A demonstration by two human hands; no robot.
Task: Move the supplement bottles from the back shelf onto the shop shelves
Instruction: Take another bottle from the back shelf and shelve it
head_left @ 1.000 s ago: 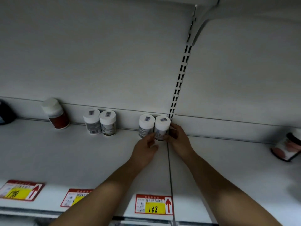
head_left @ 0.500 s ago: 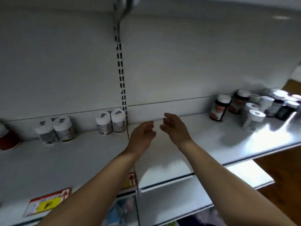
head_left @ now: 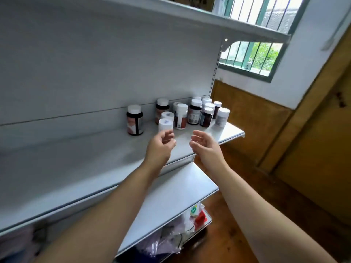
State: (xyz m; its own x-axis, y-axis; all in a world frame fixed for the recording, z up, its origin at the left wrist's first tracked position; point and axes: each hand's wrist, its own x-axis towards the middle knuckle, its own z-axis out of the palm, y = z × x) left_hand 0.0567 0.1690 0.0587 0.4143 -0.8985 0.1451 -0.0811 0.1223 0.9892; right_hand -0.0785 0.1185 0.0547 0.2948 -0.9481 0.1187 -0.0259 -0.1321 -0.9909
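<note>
Both hands are empty: the left hand point(head_left: 160, 146) hangs with fingers loosely curled around nothing, and the right hand point(head_left: 204, 147) is relaxed, palm turned inward. They hover over the front edge of the shelf point(head_left: 76, 168). The bottles point(head_left: 194, 112) stand crowded at its far end, at about 12 to 1 o'clock from the hands.

This looks like the step of fetching the next ones. A white bottle point(head_left: 166, 124) stands nearest, at 12 o'clock from the left fingers; I cannot tell whether they touch it. Closing on it calls for a careful grip, since its neighbours stand tight behind. A dark bottle point(head_left: 134, 120) stands alone at 10 o'clock. Plastic bags point(head_left: 171, 240) lie under the lower shelf point(head_left: 171, 196), well out of the way.
</note>
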